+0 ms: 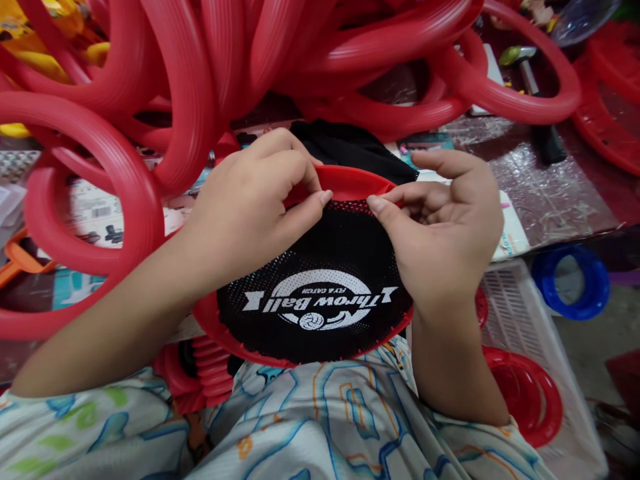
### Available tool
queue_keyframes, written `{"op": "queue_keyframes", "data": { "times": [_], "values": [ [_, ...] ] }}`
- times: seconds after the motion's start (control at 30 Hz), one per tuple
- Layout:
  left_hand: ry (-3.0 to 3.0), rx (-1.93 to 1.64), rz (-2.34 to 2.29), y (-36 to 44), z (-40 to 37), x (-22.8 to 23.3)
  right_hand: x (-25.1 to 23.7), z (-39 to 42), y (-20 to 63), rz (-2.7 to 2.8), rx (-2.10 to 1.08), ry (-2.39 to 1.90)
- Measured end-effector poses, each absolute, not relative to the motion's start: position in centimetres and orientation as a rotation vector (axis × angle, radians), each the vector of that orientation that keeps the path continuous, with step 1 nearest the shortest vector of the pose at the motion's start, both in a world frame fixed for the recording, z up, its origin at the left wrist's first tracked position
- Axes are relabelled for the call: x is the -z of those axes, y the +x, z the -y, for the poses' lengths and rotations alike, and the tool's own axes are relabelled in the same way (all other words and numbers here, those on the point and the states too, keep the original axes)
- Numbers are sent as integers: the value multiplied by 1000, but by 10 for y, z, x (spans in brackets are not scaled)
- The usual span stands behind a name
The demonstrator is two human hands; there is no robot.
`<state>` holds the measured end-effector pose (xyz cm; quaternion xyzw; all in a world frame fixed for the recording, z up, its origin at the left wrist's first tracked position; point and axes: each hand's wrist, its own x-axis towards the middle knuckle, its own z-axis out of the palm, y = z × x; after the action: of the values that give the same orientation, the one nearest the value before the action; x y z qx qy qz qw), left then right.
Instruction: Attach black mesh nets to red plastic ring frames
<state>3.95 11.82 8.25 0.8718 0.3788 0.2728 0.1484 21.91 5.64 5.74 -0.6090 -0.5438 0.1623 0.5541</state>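
Note:
Black mesh fabric (310,253) with a white "Throw Ball" print, upside down from here, is stretched across a red plastic ring (355,179). The ring leans between the table edge and my lap. Along its far rim, my left hand (265,193) pinches the mesh edge between thumb and finger. Close by on the right, my right hand (440,227) is closed in a similar pinch on the same edge, its index finger raised. Small red pegs show along the near rim. More black fabric (345,143) lies just beyond the ring.
Large red ribbed hoops (180,87) are heaped over the table's far side and left. A hammer (530,73) lies at the far right. Below the right edge, a white crate (520,300) holds red rings (525,393); a blue ring (570,310) is beside it. An orange piece (23,260) lies left.

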Motion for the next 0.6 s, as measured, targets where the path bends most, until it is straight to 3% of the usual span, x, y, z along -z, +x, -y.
{"op": "queue_keyframes", "data": {
  "times": [0.6],
  "values": [
    [2533, -769, -1140, 41, -119, -78, -62, -59, 221, 1290, -422, -1476]
  ]
}}
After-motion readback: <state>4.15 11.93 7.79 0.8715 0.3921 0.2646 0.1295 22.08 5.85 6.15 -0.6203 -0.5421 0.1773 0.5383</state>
